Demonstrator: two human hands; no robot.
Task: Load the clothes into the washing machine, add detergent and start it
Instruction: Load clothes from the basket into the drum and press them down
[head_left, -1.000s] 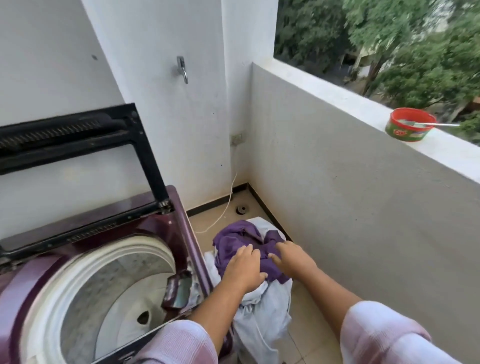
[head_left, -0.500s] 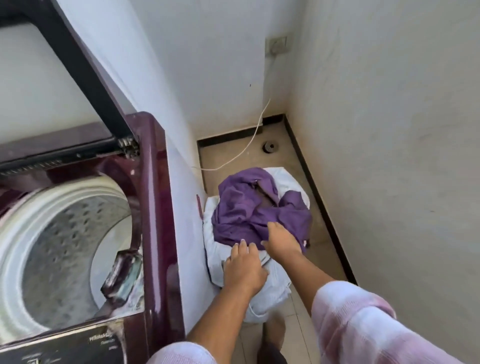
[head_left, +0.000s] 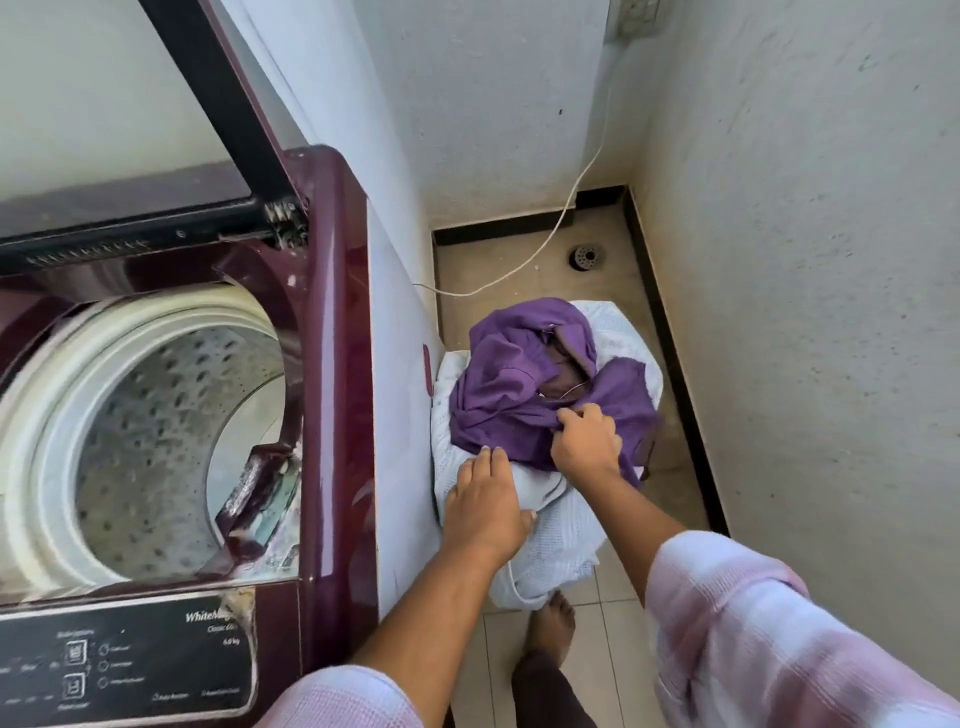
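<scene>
A maroon top-loading washing machine (head_left: 337, 364) stands at the left with its lid up and its steel drum (head_left: 156, 415) bare. To its right on the floor lies a pile of clothes: a purple garment (head_left: 509, 384) on top of white cloth (head_left: 561, 545). My right hand (head_left: 584, 441) is closed on a fold of the purple garment. Just left of it, my left hand (head_left: 488, 504) rests flat on the white cloth with fingers together and the thumb out.
The machine's control panel (head_left: 130, 660) faces me at the bottom left. A white cable (head_left: 571, 192) runs down the corner wall to the floor beside a floor drain (head_left: 585, 257). A plaster wall (head_left: 805, 312) closes the right side. My bare foot (head_left: 550, 623) stands below the pile.
The view has tilted down and closer to the pile. My right hand has closed on the purple garment and pulled a fold up slightly. My left hand stays on the white cloth.
</scene>
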